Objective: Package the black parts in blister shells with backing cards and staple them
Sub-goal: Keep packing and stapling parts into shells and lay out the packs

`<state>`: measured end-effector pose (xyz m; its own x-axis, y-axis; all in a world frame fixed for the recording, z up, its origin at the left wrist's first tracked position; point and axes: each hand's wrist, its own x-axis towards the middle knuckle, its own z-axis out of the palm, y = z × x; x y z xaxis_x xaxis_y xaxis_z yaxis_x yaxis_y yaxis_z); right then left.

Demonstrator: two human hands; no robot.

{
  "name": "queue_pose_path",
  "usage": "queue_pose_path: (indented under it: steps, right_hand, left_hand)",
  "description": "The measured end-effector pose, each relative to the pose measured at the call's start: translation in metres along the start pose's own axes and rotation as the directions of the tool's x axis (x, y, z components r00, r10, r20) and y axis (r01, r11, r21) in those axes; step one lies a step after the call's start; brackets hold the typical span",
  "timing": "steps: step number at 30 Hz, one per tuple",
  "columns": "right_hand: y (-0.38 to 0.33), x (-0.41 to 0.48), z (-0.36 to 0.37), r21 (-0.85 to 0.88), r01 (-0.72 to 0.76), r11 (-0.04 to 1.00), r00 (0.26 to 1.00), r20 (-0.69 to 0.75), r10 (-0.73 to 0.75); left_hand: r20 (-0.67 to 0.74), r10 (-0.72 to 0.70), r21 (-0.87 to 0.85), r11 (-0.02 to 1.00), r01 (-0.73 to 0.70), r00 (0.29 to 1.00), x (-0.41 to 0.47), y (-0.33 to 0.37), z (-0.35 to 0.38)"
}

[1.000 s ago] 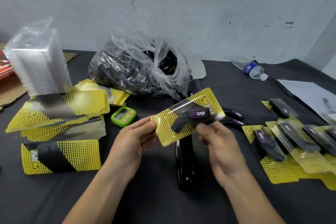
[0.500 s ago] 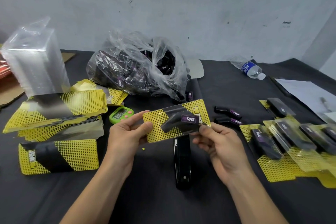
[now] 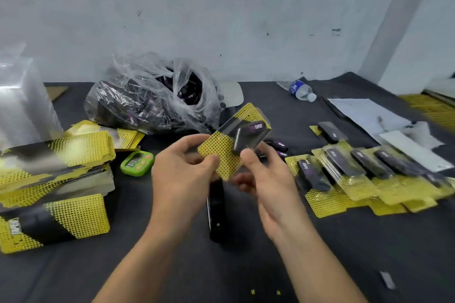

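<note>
Pack: a yellow dotted backing card [image 3: 219, 153] with a clear blister shell [image 3: 230, 126] over it is held in the air above the dark surface [image 3: 320, 248]; a black part with a purple label [image 3: 247, 136] is seated inside the shell.
Long axis: the pack is tilted, its length running from low and near on the left to high and far on the right.
Left hand: the left hand [image 3: 184, 172] is placed at the low near corner, and the card is pinched there by the fingers [image 3: 213, 159].
Right hand: the right hand [image 3: 269, 179] is set under the pack's right side; its fingers [image 3: 247, 155] are clamped on the lower edge just beside the black part.
Stapler: a long black stapler [image 3: 216, 214] is laid on the surface directly beneath the pack, between the two wrists, its length pointing away from the person; its far end is hidden by the hands.
Coming move: the pack is judged to be unstapled, so an edge would have to be lowered to the stapler; both hands are about equally near it.
Beyond: finished yellow packs [image 3: 344, 179] are fanned out on the right.
</note>
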<state>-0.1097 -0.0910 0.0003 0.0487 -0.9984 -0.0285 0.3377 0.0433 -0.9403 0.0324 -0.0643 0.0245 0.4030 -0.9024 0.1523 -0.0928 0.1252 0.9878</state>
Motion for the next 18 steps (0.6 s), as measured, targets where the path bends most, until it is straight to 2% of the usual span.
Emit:
queue_pose_path:
  steps: [2,4,6,9,10,12,14,16,18]
  right_hand:
    - [-0.004,-0.005,-0.009,-0.029,0.014,0.999,0.991,-0.134,-0.017]
    - [-0.013,-0.004,-0.029,-0.007,-0.003,1.0,0.975,-0.222,0.001]
    - [-0.021,-0.001,-0.056,0.01,-0.046,0.999,0.978,-0.205,0.047]
    - [-0.023,0.004,-0.092,-0.184,-0.144,0.972,0.987,-0.093,0.129]
    - [-0.021,0.005,-0.1,-0.283,-0.166,0.945,0.986,-0.069,0.153]
    - [-0.016,0.007,-0.11,-0.418,-0.162,0.894,0.986,-0.04,0.16]
    - [-0.011,0.008,-0.114,-0.537,-0.108,0.836,0.993,-0.027,0.111]
    - [-0.006,0.007,-0.112,-0.752,-0.016,0.659,0.998,-0.056,-0.039]
    - [0.0,0.001,-0.11,-0.884,0.016,0.467,0.959,-0.12,-0.258]
  left_hand:
    - [0.032,0.029,0.175,0.984,-0.035,0.999,-0.013,0.004,0.028]
    - [0.136,-0.048,0.268,0.963,0.01,0.99,-0.024,0.004,0.05]
    - [0.254,-0.177,0.332,0.939,0.086,0.951,-0.032,-0.002,0.066]
    - [0.296,-0.221,0.576,0.817,0.011,0.929,-0.045,-0.019,0.081]
    - [0.302,-0.215,0.571,0.821,0.005,0.929,-0.049,-0.025,0.086]
    - [0.367,-0.206,0.427,0.904,0.033,0.907,-0.054,-0.029,0.096]
    - [0.38,-0.223,0.325,0.941,0.097,0.897,-0.052,-0.035,0.107]
    - [0.322,-0.212,0.295,0.949,0.115,0.923,-0.051,-0.042,0.116]
    - [0.264,-0.183,0.279,0.954,0.107,0.947,-0.051,-0.049,0.122]
